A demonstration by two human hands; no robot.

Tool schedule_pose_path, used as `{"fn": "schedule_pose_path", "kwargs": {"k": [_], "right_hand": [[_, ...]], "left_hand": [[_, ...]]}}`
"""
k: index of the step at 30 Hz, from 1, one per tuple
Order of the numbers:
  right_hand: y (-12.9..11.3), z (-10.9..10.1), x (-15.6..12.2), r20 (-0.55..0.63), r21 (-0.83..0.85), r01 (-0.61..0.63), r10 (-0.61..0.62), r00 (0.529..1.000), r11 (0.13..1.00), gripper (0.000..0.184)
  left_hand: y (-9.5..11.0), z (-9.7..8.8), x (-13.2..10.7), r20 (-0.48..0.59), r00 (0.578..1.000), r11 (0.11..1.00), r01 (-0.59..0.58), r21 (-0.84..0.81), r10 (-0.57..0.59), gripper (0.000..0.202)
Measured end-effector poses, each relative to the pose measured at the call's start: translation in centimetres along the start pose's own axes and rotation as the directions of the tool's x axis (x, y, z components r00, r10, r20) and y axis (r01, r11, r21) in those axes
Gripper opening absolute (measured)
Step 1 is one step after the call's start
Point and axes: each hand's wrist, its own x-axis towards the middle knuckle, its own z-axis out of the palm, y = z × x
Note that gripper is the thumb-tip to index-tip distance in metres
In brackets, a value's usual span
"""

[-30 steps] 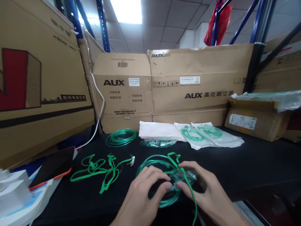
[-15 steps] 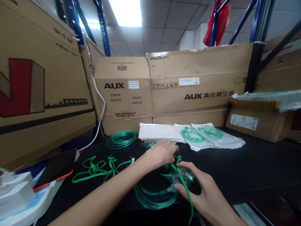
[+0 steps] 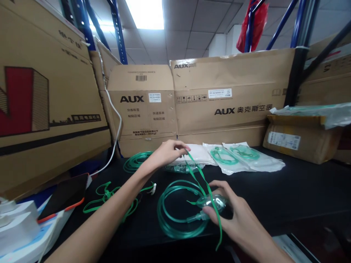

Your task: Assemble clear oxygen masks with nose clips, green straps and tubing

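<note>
Near the middle of the black tabletop, my right hand (image 3: 229,204) grips a clear green oxygen mask (image 3: 212,202) between thumb and fingers. My left hand (image 3: 171,151) is raised beyond it, its fingertips pinched on a green elastic strap (image 3: 203,177). The strap runs tight from those fingertips down to the mask, and a loose end hangs over the mask toward me. Coiled green tubing (image 3: 164,219) lies left of the mask, its connector close to my right thumb. More green straps (image 3: 105,197) lie in a tangle under my left forearm, beside a small white clip (image 3: 154,189).
Behind stand large cardboard boxes (image 3: 230,80). Bagged tubing sets (image 3: 246,155) and a white packet (image 3: 196,149) lie at the back, with another green tubing coil (image 3: 134,162). On the left are a phone (image 3: 65,193) and white plugs (image 3: 19,226); a small carton (image 3: 298,137) stands right.
My left hand has moved up and away from the mask, drawing the green strap out with it. The right hand has stayed at the mask, and the tubing coil is now less covered.
</note>
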Motion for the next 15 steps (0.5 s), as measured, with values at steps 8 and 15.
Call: {"fn": "schedule_pose_path", "kwargs": {"k": [8,15], "right_hand": [[1.5,-2.5,3.3,0.116,0.268,-0.117,0.088,0.989,0.956,0.042],[3.1,-5.7,2.4,0.049,0.31,-0.153,0.145,0.988,0.938,0.077]], "left_hand": [[-3.0,2.6,-10.6,-0.045,0.994,0.993,0.102,-0.055,-0.104,0.023],[-1.8,5.1,-13.0,-0.053,0.989,0.968,0.121,-0.222,-0.136,0.017]]}}
